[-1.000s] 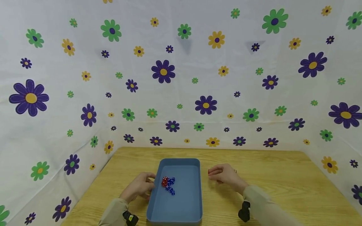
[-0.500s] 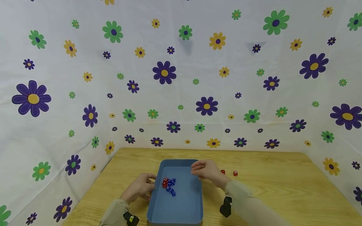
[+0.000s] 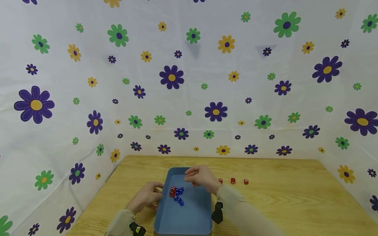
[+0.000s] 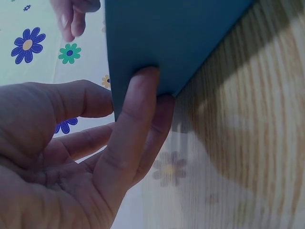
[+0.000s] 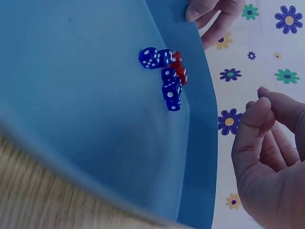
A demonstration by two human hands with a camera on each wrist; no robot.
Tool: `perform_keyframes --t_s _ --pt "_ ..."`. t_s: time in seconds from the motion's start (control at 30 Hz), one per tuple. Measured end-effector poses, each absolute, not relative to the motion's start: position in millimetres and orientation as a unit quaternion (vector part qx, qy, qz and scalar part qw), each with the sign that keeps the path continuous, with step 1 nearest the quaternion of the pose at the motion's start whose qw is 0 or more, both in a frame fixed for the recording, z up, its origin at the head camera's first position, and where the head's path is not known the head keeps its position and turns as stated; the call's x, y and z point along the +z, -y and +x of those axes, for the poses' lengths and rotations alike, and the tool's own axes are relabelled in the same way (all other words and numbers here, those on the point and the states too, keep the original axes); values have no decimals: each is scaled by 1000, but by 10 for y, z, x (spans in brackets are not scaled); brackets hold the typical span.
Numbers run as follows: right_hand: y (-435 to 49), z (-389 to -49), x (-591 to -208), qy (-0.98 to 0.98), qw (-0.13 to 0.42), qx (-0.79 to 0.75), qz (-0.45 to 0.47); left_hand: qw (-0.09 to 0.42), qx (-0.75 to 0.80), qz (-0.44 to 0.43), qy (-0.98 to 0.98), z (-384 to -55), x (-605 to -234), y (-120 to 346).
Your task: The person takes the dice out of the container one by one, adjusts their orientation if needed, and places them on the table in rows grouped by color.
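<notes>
In the lower middle of the head view, a blue rectangular tray with low walls, by its look of plastic (image 3: 189, 216), carries a small heap of glossy blue cube dice with white dots (image 5: 171, 90) and glossy red cube dice (image 3: 173, 191), all near its left wall. The left hand (image 3: 146, 197) holds this wall from outside, its fingers bent, with the tips against the tray. The right hand (image 3: 202, 178) hangs over the upper right part of the tray; its fingers are narrow, thumb and forefinger nearly meeting, and I see no die between them.

The heap is tight – red and blue dice touch each other – so taking one could, I think, topple or drag its neighbours. If the left hand presses too strongly, the tray may slide to the right; then its wall, or the beige cloth right sleeve (image 3: 245, 209), could disturb the row of three red dice (image 3: 233, 181) standing right of the tray.

The worktop (image 3: 280, 196) has a yellowish wood grain. Along its far and side edges hangs a white, slightly creased cloth (image 3: 248, 72), printed with purple, green and yellow flowers – it fills the upper frame and hides the room behind.
</notes>
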State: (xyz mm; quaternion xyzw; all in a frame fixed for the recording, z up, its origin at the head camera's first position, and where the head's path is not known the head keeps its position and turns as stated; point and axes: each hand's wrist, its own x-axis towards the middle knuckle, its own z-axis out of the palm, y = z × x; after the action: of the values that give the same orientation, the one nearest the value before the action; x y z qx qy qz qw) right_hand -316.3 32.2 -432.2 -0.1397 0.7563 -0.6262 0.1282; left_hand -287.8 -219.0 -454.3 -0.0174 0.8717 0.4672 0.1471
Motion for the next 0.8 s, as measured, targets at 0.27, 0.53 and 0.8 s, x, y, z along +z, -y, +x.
perform_keyframes --t_s 0.27,0.53,0.8 --pt "-100 -3210 -4365 -754 132 -632 -119 150 468 -15 -871 -2882 -4570 2196" --pt "27 -3191 -4511 -795 142 -576 -126 150 472 -8 -869 -2880 -4579 2194" --pt "152 -3089 -4566 -794 190 -557 -150 148 483 0 -863 -2875 -4590 2194"
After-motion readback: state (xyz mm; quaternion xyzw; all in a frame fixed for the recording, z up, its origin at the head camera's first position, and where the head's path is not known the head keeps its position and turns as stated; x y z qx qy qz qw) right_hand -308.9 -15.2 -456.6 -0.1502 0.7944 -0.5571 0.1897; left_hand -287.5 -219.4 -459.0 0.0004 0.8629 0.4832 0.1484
